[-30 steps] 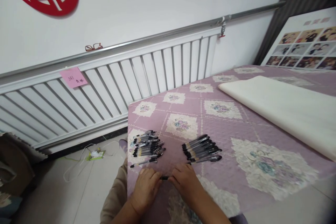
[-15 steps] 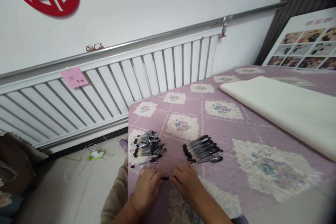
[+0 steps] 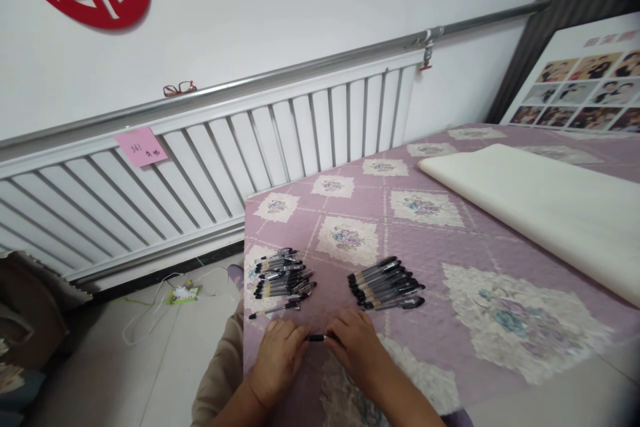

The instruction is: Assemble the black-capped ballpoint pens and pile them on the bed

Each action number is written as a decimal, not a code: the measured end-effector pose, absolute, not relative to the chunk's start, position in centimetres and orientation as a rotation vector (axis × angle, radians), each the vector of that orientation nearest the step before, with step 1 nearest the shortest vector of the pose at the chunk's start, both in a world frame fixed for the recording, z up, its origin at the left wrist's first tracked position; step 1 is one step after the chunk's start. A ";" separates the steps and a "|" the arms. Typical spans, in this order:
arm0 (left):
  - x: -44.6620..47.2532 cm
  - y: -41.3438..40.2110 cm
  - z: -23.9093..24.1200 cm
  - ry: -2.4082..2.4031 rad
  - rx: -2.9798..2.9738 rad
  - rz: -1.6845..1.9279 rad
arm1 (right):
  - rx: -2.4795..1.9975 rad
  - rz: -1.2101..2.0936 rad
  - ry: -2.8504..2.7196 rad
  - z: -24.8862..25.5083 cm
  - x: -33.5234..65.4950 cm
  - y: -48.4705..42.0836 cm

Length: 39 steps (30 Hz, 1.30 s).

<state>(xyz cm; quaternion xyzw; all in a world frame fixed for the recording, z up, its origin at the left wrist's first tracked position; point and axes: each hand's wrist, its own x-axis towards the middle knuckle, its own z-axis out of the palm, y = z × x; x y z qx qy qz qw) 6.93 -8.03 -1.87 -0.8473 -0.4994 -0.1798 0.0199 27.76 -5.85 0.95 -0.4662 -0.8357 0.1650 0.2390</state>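
Observation:
My left hand (image 3: 280, 357) and my right hand (image 3: 357, 350) rest close together on the purple quilt (image 3: 400, 240) near its front edge. Between them they pinch one black pen (image 3: 317, 337), lying crosswise, with most of it hidden by the fingers. Just beyond my left hand lies a loose heap of black pens (image 3: 280, 277), with a single pen (image 3: 275, 309) at its near side. Beyond my right hand lies a neater row of black pens (image 3: 385, 283) with their caps on.
A long cream roll (image 3: 540, 207) lies on the quilt at the right. A white radiator (image 3: 200, 167) with a pink note (image 3: 141, 146) runs along the wall. Red glasses (image 3: 179, 89) sit on the pipe above. A cable and small item (image 3: 183, 293) lie on the floor.
The gap between my hands has widened a little, showing slightly more of the pen. The piles have not moved.

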 end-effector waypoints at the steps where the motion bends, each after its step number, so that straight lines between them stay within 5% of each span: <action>1: 6.9 -8.0 -1.9 -1.548 -2.627 -0.559 | -1.267 0.469 -2.268 1.0 27.8 -5.9; 39: 7.6 -8.1 -1.4 -1.644 -2.574 -0.519 | -1.350 0.298 -2.304 0.7 26.1 -5.3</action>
